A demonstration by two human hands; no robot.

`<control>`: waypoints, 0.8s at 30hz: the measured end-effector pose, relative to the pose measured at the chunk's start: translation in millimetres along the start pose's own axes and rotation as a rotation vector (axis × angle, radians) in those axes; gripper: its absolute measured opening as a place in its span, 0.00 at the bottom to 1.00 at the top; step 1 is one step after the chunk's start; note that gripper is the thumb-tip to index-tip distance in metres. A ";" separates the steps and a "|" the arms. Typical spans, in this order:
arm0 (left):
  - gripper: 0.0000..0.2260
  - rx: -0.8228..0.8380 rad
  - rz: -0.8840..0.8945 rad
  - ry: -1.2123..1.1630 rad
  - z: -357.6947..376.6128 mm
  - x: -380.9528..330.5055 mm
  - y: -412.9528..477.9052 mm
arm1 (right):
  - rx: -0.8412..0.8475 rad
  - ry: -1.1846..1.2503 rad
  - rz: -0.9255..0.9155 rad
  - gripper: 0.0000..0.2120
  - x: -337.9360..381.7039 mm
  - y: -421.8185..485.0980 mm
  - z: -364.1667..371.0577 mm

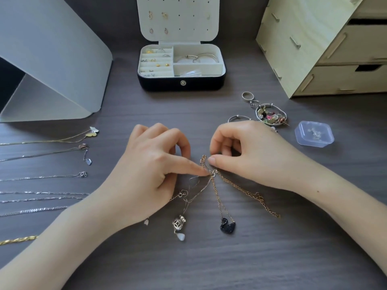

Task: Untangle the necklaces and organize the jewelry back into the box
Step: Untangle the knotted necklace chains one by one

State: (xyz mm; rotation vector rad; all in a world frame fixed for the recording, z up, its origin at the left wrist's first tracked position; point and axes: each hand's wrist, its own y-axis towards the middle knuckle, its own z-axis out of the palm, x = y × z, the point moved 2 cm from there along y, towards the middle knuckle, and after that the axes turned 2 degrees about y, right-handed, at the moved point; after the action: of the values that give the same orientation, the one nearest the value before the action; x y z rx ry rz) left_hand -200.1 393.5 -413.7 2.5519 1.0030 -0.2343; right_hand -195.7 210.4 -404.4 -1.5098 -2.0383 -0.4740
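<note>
The tangle (212, 175) of necklaces lies on the dark table (209, 268) right in front of you, well short of the jewelry box (163, 84). Your left hand (150, 170) has its fingers curled and pinches the tangle at the knot, with the thumb tip on top. Your right hand (247, 151) pinches a loop of the rose-gold chain (240, 186) between thumb and forefinger, just beyond the knot.

From the knot the strands fan toward you. One ends in a black swan pendant (227, 226), and a thin silver one ends in a round openwork pendant (178, 222) with a pale drop below it. The rose-gold chain trails off to your right.

On your left, several straightened necklaces (46, 193) lie side by side, running off the edge of view. A gold chain (18, 240) is the nearest of them to you.

The jewelry box stands open at the far side with its lid (178, 9) upright. Earrings are pinned in the lid, small pieces sit in the left slots, and bangles (196, 57) lie in the rear right compartment.

To your right, just beyond your right hand, sits a heap of rings and bangles (270, 115). Past that is a clear plastic case (314, 136), and a pale wooden drawer unit (326, 59) stands behind it. A grey folded stand (52, 59) fills the far left.
</note>
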 end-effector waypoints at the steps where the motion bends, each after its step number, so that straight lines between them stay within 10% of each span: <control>1: 0.24 -0.002 0.005 0.003 -1.2 0.2 0.0 | 0.001 0.008 0.003 0.06 -0.4 0.0 -1.1; 24: 0.25 -0.008 0.030 0.047 -1.6 3.1 1.0 | -0.396 -0.480 -0.318 0.07 -6.3 -2.0 -3.7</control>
State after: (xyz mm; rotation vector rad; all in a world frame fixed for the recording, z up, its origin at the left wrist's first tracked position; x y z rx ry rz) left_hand -197.1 395.5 -412.8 2.5741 0.9792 -0.1624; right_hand -195.4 202.9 -405.3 -1.6450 -2.7075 -0.7297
